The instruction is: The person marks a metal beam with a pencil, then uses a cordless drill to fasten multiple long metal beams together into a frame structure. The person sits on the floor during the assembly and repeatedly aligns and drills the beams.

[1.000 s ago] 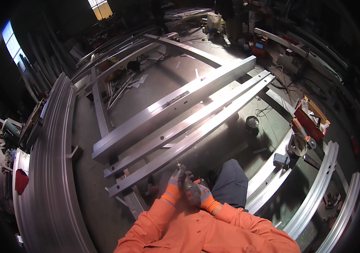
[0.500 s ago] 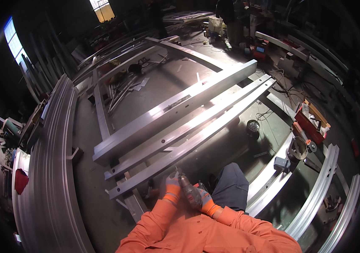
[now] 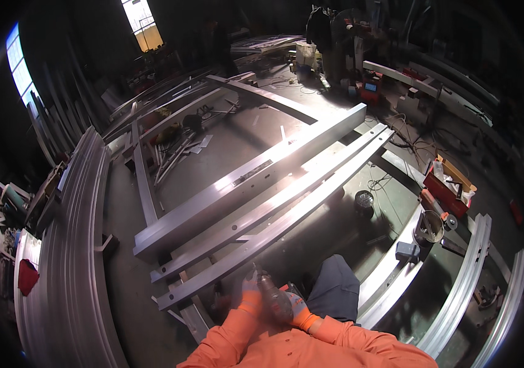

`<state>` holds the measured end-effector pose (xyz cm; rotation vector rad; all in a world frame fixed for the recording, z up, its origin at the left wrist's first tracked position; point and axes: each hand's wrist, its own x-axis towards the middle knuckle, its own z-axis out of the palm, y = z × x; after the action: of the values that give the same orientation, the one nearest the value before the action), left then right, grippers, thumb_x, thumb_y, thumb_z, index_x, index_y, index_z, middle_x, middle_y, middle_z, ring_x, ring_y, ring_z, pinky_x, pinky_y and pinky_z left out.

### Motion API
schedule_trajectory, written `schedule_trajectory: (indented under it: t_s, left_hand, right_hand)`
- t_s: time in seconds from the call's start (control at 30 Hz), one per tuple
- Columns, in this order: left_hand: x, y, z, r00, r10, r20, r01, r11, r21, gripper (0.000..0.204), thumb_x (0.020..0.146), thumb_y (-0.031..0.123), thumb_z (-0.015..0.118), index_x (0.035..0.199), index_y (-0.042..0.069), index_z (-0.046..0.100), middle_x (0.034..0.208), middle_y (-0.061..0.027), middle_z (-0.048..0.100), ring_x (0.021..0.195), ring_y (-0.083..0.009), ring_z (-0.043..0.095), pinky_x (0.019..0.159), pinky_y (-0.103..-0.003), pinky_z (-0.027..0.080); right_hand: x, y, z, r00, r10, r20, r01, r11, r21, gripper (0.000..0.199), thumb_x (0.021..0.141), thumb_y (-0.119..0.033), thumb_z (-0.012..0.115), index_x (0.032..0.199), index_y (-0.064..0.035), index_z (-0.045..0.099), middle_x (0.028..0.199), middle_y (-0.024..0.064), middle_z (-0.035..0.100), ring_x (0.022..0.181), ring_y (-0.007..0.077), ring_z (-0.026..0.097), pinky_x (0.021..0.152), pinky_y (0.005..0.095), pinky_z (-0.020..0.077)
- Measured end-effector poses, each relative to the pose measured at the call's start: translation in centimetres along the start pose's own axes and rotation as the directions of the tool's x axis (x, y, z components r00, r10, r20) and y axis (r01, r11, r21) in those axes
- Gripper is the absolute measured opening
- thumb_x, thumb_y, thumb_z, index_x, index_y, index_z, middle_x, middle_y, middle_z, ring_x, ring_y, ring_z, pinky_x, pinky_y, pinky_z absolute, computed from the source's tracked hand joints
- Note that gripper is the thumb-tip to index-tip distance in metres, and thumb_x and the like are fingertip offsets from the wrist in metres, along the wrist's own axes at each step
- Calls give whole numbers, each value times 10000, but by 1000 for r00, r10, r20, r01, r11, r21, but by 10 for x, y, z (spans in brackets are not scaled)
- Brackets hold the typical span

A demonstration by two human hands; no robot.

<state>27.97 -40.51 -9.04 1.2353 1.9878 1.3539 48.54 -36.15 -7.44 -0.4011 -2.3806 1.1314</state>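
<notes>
A cordless power drill [image 3: 275,299] is close in front of my body, its chuck end pointing away from me. My right hand [image 3: 299,306], in a grey glove with an orange cuff, is closed round the drill's handle. At the front of the drill, my left hand [image 3: 250,291] is closed at the chuck, its gloved fingertips partly in shadow. Just beyond both hands, a long metal bar [image 3: 262,248] with holes near its ends lies slantwise. A second holed bar [image 3: 260,213] and a broad, thick metal beam [image 3: 213,199] run alongside it.
Long ribbed metal profiles [image 3: 68,245] are stacked at the left. To the right stand a red toolbox [image 3: 443,187], a bucket [image 3: 428,228] with tools and more metal profiles [image 3: 458,288]. Cables [image 3: 406,132] trail over the floor. Dark figures stand at the back.
The view has tilted slightly upward, so the bars and my knee sit lower in the picture. Both hands stay together at the drill.
</notes>
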Motion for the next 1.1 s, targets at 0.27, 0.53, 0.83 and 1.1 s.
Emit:
schedule_trajectory:
  t_s: [0.27, 0.53, 0.83, 1.1]
  left_hand:
    - [-16, 67, 4, 834, -506, 220, 512, 560, -652, 347, 992, 286, 670, 1206, 14, 631, 968, -106, 706, 893, -278, 715, 821, -398, 585]
    - [-18, 56, 3, 948, -170, 267, 295, 784, -546, 232, 857, 134, 709, 1080, 109, 650, 1013, -107, 707, 940, -303, 706, 837, -388, 577]
    - [-20, 46, -4, 932, -193, 308, 311, 861, -402, 214, 788, 141, 706, 995, 142, 653, 1015, -99, 696, 962, -344, 684, 811, -391, 557]
    - [-14, 47, 1, 888, -323, 328, 445, 784, -432, 267, 800, 159, 723, 1063, 135, 683, 1043, -92, 722, 977, -304, 686, 857, -340, 558]
  right_hand:
    - [9, -12, -5, 998, -62, -4, 61, 994, -93, 230, 897, -272, 639, 1021, -80, 673, 1031, 178, 720, 954, 400, 676, 808, 500, 523]
    - [17, -16, -10, 985, -141, -95, 134, 988, -76, 181, 886, -240, 630, 965, -80, 659, 919, 183, 703, 890, 408, 666, 778, 508, 512]
    - [5, 3, 4, 999, -30, 31, 30, 999, -9, 244, 886, -291, 663, 1007, -80, 651, 999, 188, 697, 941, 423, 649, 799, 513, 508]
    - [10, -11, -8, 994, -75, -75, 75, 997, -3, 225, 899, -278, 645, 1014, -85, 651, 996, 177, 705, 946, 399, 666, 810, 490, 521]
